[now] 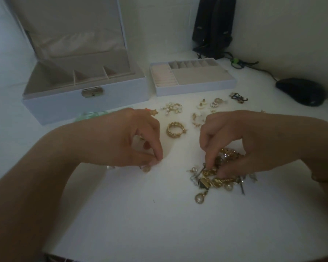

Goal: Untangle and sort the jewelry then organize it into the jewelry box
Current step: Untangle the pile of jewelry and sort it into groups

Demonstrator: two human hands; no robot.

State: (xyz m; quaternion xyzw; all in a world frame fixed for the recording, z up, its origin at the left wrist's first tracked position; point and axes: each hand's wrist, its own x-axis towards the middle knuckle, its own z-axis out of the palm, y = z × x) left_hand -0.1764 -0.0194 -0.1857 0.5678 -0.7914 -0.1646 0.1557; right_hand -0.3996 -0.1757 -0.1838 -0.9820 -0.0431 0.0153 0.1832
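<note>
Jewelry pile (218, 174) lies near right on the white counter (140, 214); right hand (235, 140) pinches into it, left hand (125, 140) pinches a small gold piece (146, 168). Open jewelry box (83, 99) stands far left. No readable writing.

We sit at a home desk, it seems: a white tabletop (121, 214) in a wall corner, with black desktop speakers (214, 27), a computer mouse (300, 91) and trailing cables (240, 63).
</note>
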